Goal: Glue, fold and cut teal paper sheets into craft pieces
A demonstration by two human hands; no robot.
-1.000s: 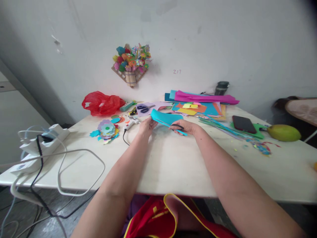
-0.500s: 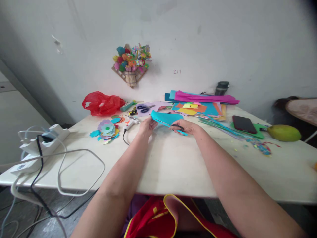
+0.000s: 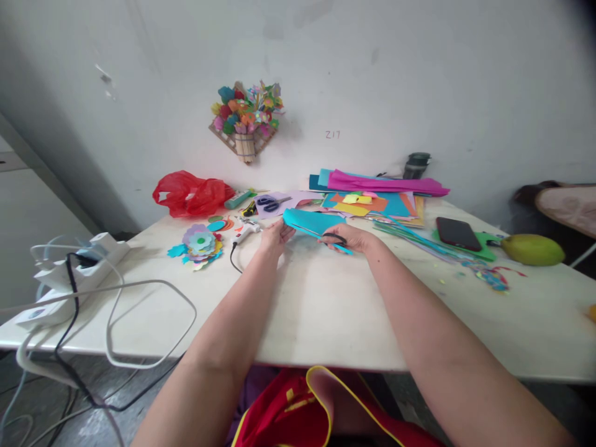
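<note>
Two hands share the cut above the middle of the counter [image 3: 326, 316]. The left hand [image 3: 277, 236] has its grip closed on the left end of the blue sheet [image 3: 313, 221]; the right hand [image 3: 345, 238] has its grip wrapped round the black-handled scissors [image 3: 336, 237] at the sheet's near right edge. How far the blades stand apart is too small to tell. A narrow blue strip [image 3: 343, 250] hangs out near the right hand, so this looks like cutting along the near edge.

To do it well, the left hand should draw the sheet lightly taut, fingers clear of the blade line. Long, unhurried strokes, never quite shutting the tips, should give a smoother edge. Feeding the sheet in straight, rather than twisting the wrist, should hold the width even.
</note>
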